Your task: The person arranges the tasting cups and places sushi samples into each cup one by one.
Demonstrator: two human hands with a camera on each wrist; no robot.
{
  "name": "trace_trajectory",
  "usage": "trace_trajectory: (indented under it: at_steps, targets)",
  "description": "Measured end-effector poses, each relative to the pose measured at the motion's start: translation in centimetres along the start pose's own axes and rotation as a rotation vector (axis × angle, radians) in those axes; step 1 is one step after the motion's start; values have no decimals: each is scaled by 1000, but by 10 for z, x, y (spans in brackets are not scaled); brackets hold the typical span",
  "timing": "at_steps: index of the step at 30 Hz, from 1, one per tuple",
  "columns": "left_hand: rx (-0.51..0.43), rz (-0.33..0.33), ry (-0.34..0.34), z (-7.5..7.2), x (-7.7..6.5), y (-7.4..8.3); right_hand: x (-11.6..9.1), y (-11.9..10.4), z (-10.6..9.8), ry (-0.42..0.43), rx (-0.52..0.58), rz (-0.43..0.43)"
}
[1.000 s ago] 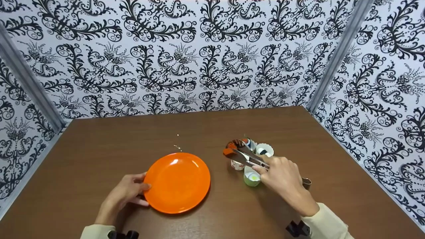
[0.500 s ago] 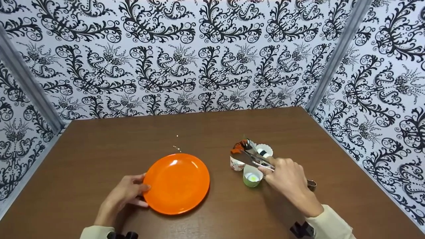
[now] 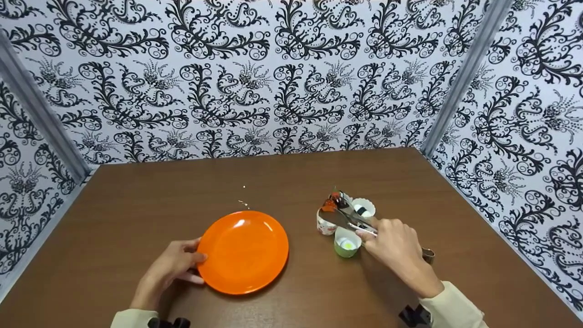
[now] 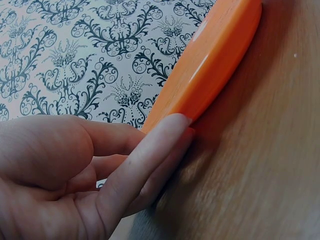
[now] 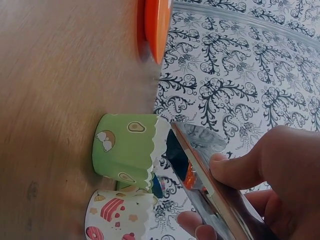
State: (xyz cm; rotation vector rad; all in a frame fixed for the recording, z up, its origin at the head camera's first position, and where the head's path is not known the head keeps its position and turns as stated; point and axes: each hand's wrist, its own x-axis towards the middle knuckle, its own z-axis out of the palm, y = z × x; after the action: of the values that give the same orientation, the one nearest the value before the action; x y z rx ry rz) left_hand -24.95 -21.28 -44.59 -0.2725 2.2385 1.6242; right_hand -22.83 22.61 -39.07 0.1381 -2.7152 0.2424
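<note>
My left hand (image 3: 175,259) pinches the left rim of an orange plate (image 3: 242,252), thumb and fingers at its edge in the left wrist view. My right hand (image 3: 395,241) grips metal tongs (image 5: 212,187), their tips low over a cluster of paper baking cups. Between the tips shows a red-orange and dark food piece (image 3: 331,202), with bright red grains in the right wrist view. It is at the mouth of the white cup with a cake print (image 3: 326,227); the tongs hide how far in it sits. Nearest me stands a green avocado-print cup (image 3: 345,248).
A white scalloped cup (image 3: 370,206) holding a white piece with a black band stands behind the tongs. Another cup beside it is mostly hidden. Pale crumbs (image 3: 244,203) lie beyond the plate on the brown table (image 3: 159,196). Patterned walls (image 3: 250,91) stand behind and at both sides.
The tongs have shifted right and lower with the red-orange piece, from left of the cake-print cup to over its mouth. My left hand and the plate stay still.
</note>
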Motion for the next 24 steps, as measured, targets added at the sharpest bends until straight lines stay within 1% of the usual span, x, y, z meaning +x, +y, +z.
trace_trajectory:
  at_steps: [5, 16, 23, 24]
  targets:
    - [11, -22, 13, 0, 0, 0, 0, 1, 0, -13, -7, 6]
    - [5, -15, 0, 0, 1, 0, 1, 1, 3, -55, 10, 20]
    - [4, -32, -2, 0, 1, 2, 2, 1, 4, -71, 5, 32]
    - [0, -20, -6, 0, 1, 1, 2, 0, 4, -74, 8, 38]
